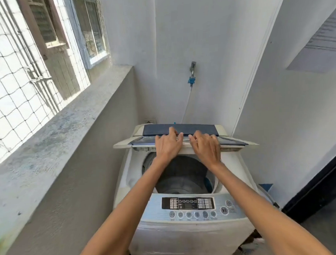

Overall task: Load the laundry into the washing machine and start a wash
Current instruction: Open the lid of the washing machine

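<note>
While both hands reach over the control panel (pixel 188 204) of the washing machine (pixel 185 228), the left hand (pixel 169 145) and right hand (pixel 206 147) rest side by side on the folding lid (pixel 179 129) at the back, fingers curled over its fold in a light grip, and a slip could drop the lid onto fingers or slam it. Dark laundry seems to lie in the open drum (pixel 180 179), though I cannot tell how much. Beyond stand a concrete ledge (pixel 53 130), netted window (pixel 17 91), white wall and tap (pixel 192 68).
</note>
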### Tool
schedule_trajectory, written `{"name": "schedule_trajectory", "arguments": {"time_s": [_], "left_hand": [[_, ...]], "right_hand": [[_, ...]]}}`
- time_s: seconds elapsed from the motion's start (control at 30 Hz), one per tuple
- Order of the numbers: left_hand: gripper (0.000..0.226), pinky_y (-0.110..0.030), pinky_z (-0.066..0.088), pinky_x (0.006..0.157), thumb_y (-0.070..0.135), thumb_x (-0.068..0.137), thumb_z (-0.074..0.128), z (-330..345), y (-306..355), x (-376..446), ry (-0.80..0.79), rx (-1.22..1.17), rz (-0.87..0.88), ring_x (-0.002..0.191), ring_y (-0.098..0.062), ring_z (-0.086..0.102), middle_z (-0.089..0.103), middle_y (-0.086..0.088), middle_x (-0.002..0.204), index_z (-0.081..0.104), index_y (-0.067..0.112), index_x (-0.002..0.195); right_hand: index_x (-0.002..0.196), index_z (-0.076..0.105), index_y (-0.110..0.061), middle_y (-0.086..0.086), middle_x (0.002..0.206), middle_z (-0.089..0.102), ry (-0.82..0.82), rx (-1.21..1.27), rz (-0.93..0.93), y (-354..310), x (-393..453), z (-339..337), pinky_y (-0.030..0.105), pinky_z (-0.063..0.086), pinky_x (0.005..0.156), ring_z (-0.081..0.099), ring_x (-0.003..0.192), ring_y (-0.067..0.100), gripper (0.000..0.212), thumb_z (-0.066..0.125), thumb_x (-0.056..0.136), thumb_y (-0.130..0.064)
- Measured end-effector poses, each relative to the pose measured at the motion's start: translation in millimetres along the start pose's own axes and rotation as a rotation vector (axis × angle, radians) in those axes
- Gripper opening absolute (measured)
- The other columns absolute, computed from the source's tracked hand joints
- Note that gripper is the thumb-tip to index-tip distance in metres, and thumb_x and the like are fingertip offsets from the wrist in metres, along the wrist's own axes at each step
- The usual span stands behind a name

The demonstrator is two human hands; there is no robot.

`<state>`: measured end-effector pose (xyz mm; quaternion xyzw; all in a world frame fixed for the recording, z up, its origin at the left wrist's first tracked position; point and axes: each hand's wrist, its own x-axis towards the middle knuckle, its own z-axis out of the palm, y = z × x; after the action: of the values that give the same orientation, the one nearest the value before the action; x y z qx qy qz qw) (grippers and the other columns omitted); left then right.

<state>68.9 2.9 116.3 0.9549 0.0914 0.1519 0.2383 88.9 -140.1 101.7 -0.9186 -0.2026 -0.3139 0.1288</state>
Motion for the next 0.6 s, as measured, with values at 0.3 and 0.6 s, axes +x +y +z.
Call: {"name": "schedule_trajectory", "arguments": {"time_s": [0.3, 0.6], "left_hand": [[0.037, -0.049, 0.024, 0.112, 0.035, 0.096, 0.036, -17.7, 13.7, 89.2, 0.399, 0.079, 0.285, 0.123, -0.028, 0.047, 0.052, -0.009, 0.128, 0.05, 0.016, 0.124], [0.058, -0.057, 0.012, 0.117, 0.039, 0.096, 0.024, 9.9, -1.1, 197.0, 0.272, 0.334, 0.342, 0.145, -0.032, 0.019, 0.023, -0.012, 0.156, 0.025, 0.017, 0.149]], "right_hand": [[0.074, 0.057, -0.012, 0.005, 0.044, 0.054, 0.102, -0.059, -0.113, 26.7, 150.6, 7.1, 0.023, 0.028, 0.047, 0.053, 0.038, 0.027, 0.029, 0.042, 0.094, -0.027], [0.088, 0.069, -0.011, 0.017, 0.089, 0.071, -0.111, 0.027, -0.003, 58.6, 285.0, 62.6, 0.036, 0.041, 0.069, 0.065, 0.084, 0.034, 0.049, 0.029, 0.1, -0.036]]}}
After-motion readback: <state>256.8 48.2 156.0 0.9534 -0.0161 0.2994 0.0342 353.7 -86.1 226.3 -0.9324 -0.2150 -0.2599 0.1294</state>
